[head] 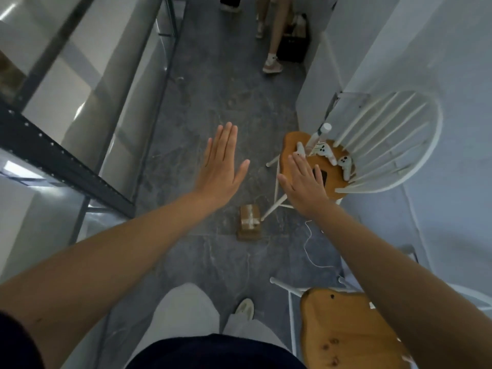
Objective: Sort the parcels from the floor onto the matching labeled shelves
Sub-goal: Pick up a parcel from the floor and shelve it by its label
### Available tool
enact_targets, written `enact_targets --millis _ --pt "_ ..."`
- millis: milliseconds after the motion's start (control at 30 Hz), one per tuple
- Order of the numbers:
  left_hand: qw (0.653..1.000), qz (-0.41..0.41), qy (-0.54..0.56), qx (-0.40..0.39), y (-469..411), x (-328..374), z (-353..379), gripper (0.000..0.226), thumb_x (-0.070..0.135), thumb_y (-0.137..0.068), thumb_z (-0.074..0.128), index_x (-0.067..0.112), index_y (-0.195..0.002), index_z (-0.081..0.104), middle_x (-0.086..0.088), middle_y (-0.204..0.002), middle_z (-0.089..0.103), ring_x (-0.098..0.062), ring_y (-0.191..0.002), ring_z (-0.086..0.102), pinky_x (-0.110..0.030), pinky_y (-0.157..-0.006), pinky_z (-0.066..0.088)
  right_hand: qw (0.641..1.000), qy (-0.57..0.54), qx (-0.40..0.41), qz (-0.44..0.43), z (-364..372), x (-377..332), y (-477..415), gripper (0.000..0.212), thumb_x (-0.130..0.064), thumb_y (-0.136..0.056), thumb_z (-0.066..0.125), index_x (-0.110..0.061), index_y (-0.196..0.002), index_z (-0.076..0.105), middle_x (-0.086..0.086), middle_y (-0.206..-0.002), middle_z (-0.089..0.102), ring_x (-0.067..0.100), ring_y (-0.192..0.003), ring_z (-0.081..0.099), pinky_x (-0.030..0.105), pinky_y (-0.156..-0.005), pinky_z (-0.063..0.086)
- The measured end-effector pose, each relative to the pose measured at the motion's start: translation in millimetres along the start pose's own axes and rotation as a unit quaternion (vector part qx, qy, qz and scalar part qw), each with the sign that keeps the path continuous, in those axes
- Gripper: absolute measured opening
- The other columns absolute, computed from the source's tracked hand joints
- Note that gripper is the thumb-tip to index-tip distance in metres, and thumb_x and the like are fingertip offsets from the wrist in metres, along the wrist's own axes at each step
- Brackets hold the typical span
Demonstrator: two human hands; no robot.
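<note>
A small brown cardboard parcel [249, 222] with clear tape lies on the grey floor, beside a white chair leg. My left hand [222, 166] is stretched out flat above the floor, palm down, fingers together, holding nothing. My right hand [303, 182] is also flat and empty, held over the front edge of the chair seat. Both hands hover above and beyond the parcel, apart from it. A black metal shelf rack [66, 161] with pale boards stands along the left side.
A white spindle-back chair [394, 145] with a wooden seat holds white controllers, a bottle and a dark phone. A second wooden chair seat [343, 323] is at the lower right. Another person's legs [274, 35] stand at the far end of the aisle. A white cord [308, 246] trails on the floor.
</note>
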State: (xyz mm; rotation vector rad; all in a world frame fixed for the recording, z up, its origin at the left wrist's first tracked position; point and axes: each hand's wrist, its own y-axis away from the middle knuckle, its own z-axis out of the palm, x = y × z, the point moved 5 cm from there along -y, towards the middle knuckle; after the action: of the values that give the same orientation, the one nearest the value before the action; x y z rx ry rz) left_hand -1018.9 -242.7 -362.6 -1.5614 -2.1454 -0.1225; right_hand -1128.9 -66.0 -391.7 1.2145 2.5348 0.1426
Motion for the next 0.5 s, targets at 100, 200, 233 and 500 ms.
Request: enact_targets --millis 100,200,233,500 --pt "0.999 -0.042 0.031 -0.013 -17 -24 19 0.07 0.041 -0.105 0.032 0.006 -0.159 0.004 -0.009 -0.169 0.0 -0.022 -0.156 -0.005 -0.037 -0.125 -0.005 0.999 -0.025 -0.027 0.01 18 -3 -39 0.068 -0.05 -0.106 0.019 -0.013 -0.162 0.008 0.0 -0.171 0.002 0.015 -0.157 -0.005 0.047 -0.125 -0.004" --pt "0.996 -0.063 0.049 -0.047 -39 -54 46 0.067 0.038 -0.107 0.031 0.008 -0.159 0.003 -0.006 -0.169 -0.001 -0.019 -0.155 -0.007 -0.038 -0.126 -0.004 0.997 -0.056 -0.055 0.007 40 -10 -75 0.064 -0.045 -0.108 0.019 -0.013 -0.162 0.009 0.001 -0.17 0.004 0.016 -0.157 -0.003 0.046 -0.126 -0.002" --pt "0.994 -0.065 0.058 -0.063 -48 -63 55 0.066 0.038 -0.107 0.03 0.009 -0.16 0.003 -0.006 -0.169 -0.002 -0.018 -0.155 -0.008 -0.038 -0.126 -0.005 0.996 -0.066 -0.06 0.008 46 -11 -85 0.062 -0.044 -0.108 0.019 -0.013 -0.162 0.009 0.001 -0.17 0.004 0.016 -0.157 -0.003 0.046 -0.126 -0.001" --pt "0.983 -0.126 0.084 -0.103 -100 -123 127 0.062 0.034 -0.108 0.026 0.007 -0.159 0.005 -0.008 -0.169 0.002 -0.019 -0.155 -0.004 -0.039 -0.126 -0.004 0.989 -0.081 -0.109 0.055 104 17 -153 0.061 -0.042 -0.108 0.023 -0.014 -0.161 0.013 0.001 -0.17 0.008 0.015 -0.157 0.001 0.044 -0.125 0.0"
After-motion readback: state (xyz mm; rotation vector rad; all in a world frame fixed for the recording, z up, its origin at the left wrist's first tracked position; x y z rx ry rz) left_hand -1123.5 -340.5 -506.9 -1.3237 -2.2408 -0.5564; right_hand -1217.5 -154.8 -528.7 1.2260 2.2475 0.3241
